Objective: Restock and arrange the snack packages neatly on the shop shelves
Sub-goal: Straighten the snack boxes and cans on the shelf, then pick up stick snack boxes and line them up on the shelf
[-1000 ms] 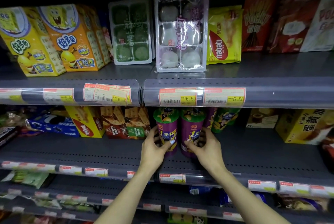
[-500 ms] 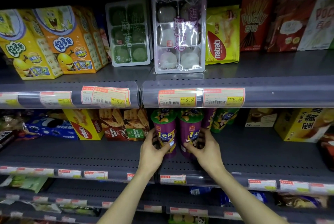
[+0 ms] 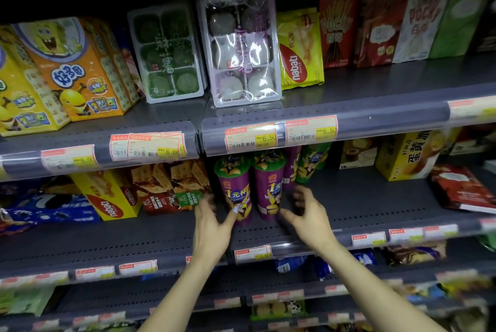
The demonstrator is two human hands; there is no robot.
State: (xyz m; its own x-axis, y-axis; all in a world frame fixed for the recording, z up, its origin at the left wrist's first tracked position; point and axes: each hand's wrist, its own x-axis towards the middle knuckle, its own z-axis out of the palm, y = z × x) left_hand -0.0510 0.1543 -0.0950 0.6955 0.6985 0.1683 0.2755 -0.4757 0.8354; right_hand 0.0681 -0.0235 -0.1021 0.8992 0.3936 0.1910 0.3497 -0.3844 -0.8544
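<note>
A moment ago I had both hands wrapped on the two purple cups; now my left hand (image 3: 212, 227) and right hand (image 3: 308, 217) are off them, fingers spread and blurred, the left thumb perhaps brushing the left cup (image 3: 236, 192). It and the right cup (image 3: 269, 186) stand upright, touching, at frame centre on the middle shelf (image 3: 375, 205); that pair looks placed. A green cup (image 3: 308, 162) sits behind, a cracker pack (image 3: 171, 186) crowds the left, and bare shelf lies right.
</note>
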